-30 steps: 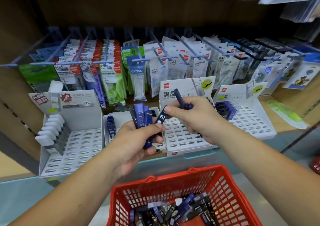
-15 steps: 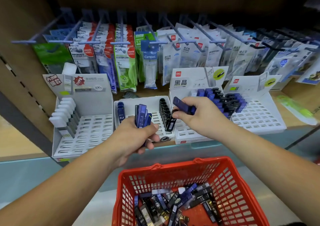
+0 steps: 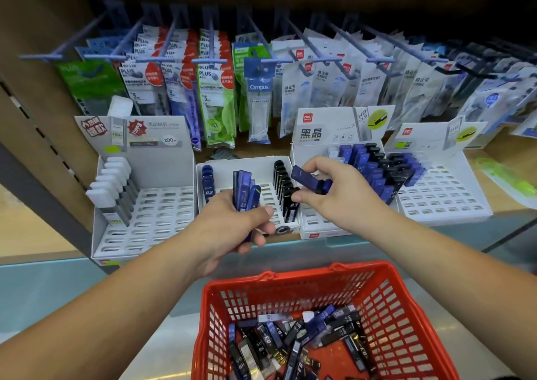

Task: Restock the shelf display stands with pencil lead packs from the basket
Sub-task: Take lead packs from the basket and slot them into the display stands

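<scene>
My left hand (image 3: 232,228) grips a bunch of blue pencil lead packs (image 3: 244,187) upright in front of the small middle display stand (image 3: 255,164). My right hand (image 3: 340,196) pinches a single blue lead pack (image 3: 308,177), tilted, just right of that stand's row of black packs (image 3: 284,187). Behind that hand, the white stand (image 3: 316,228) bears rows of blue and black packs (image 3: 369,164). The red basket (image 3: 386,301) below holds several loose lead packs (image 3: 293,342).
A left stand (image 3: 162,205) holds white-capped packs along its left side. A right stand (image 3: 447,196) has many free slots. Hooks with hanging correction-tape packets (image 3: 209,89) fill the back of the shelf. A green item (image 3: 505,179) lies at the far right.
The view has tilted down and drawn closer. My right hand with its single blue pack has shifted slightly down and left toward the black row. My left hand keeps its bunch.
</scene>
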Motion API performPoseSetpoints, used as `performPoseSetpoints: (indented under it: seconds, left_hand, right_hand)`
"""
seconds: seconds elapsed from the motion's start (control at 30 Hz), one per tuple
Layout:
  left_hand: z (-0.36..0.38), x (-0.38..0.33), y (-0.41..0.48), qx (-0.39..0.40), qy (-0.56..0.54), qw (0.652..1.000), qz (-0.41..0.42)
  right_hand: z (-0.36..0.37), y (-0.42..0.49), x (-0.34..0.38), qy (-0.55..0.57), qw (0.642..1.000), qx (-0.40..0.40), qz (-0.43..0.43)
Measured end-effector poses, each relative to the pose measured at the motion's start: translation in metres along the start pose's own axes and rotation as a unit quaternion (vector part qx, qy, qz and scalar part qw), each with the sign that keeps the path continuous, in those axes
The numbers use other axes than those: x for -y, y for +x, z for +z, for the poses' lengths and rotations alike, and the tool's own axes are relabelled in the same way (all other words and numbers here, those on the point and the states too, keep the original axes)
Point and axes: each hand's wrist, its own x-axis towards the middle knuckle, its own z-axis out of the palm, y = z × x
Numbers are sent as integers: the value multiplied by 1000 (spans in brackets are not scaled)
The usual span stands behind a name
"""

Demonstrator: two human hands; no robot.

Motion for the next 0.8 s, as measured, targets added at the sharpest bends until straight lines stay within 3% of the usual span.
performPoseSetpoints:
  seconds: [0.23, 0.4, 0.53, 0.63, 0.8]
  left_hand:
    - [1, 0, -2, -31, -8, 999, 14]
    - [8, -3, -3, -46, -50, 996, 50]
    - [15, -11, -10, 3, -149, 988, 31]
    - [15, -13, -11, 17, -187, 982, 22]
    - [13, -13, -11, 2, -150, 988, 19]
  right_hand:
    - [-9, -2, 12, 2, 1000, -9, -4]
    - [-20, -6, 35, 102, 992, -68, 12]
    - [-12, -12, 42, 118, 991, -53, 35]
    - [-18, -14, 42, 219, 972, -1, 87]
    - [-26, -14, 33, 213, 971, 42, 96]
